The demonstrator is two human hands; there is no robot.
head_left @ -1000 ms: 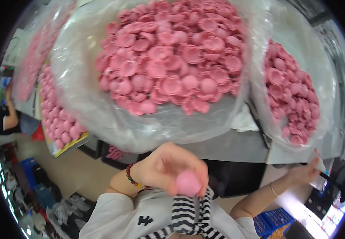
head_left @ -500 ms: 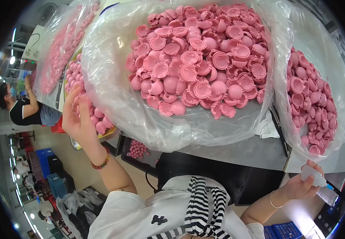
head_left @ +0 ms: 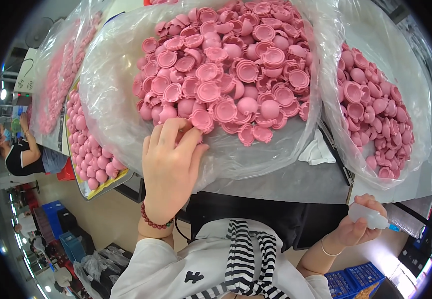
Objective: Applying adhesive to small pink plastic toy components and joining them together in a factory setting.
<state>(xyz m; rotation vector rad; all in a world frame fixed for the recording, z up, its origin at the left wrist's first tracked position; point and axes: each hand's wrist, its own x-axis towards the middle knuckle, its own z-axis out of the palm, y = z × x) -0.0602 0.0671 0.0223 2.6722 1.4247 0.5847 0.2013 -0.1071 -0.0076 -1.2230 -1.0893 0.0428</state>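
Fingers of left hand (head_left: pixel 167 167) curl by pink shells (head_left: pixel 208 92), hold unclear; right hand (head_left: pixel 350 232) clasps bottle (head_left: pixel 358 213), blue tip (head_left: pixel 394 227) past fingers.

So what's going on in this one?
A person's left hand is at the near edge of a heap of pink shells in a clear plastic bag; whether it grips one is hard to tell. The right hand holds a translucent bottle with a blue tip, apart from the heap. Pink balls lie in a tray at left, more shells at right.
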